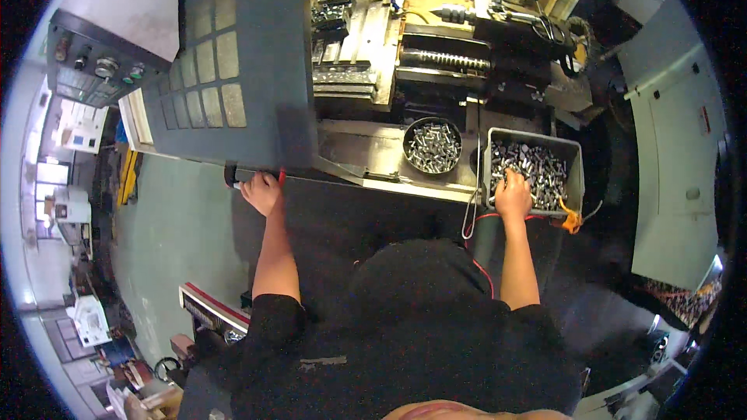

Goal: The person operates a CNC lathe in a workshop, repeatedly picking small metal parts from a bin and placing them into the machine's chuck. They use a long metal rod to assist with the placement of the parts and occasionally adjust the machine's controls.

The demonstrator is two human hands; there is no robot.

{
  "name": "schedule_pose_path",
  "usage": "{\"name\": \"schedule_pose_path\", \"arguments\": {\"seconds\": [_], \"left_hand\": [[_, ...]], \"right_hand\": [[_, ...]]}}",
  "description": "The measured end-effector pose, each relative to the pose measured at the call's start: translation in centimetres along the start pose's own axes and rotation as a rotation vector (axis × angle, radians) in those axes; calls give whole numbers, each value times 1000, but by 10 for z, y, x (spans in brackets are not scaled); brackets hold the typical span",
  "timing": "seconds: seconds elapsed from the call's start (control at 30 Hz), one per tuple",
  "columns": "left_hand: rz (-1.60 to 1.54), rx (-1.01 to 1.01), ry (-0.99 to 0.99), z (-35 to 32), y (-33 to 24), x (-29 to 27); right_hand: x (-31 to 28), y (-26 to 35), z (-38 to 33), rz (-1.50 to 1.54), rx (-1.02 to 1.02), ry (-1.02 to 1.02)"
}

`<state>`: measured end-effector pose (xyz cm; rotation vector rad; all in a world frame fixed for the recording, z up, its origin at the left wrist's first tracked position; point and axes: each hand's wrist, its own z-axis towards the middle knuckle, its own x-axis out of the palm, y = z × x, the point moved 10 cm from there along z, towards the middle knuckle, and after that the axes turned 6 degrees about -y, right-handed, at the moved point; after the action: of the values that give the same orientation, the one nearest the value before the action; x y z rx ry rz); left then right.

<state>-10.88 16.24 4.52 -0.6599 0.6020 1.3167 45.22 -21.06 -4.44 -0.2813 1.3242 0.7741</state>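
My left hand (263,193) is at the lower edge of the dark machine door (288,93), with its fingers curled. Whatever it grips is mostly hidden; a black rounded piece (230,176) shows beside the fingers and a small red piece (282,177) at the other side of the hand. On the right, my right hand (513,196) reaches over the near wall of a grey bin (577,163) full of small shiny metal parts (537,167). Its fingers are bent together at the parts, and what is between them cannot be made out.
A round pan (406,157) of similar metal parts stands on the machine's front ledge (354,140). Behind it are a screw shaft (447,60) and a pointed centre (450,13). An orange piece (572,221) hangs at the bin's near corner. A control panel (105,66) is far left.
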Motion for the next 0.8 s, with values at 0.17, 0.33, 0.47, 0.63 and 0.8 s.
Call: {"name": "schedule_pose_path", "arguments": {"seconds": [0.17,0.33,0.47,0.63,0.8], "left_hand": [[-20,19,-15,-9,-13,-1],[-26,29,-159,-8,-27,-20],[-54,9,-90,1,-23,-18],[-60,-4,-136,11,-6,-18],[-114,4,-162,23,12,-12]], "right_hand": [[-3,5,1,5,-31,59],[-1,6,4,-14,-27,107],[0,8,9,-24,-13,141],[10,8,11,-37,-7,238],[14,4,10,-58,5,239]]}}
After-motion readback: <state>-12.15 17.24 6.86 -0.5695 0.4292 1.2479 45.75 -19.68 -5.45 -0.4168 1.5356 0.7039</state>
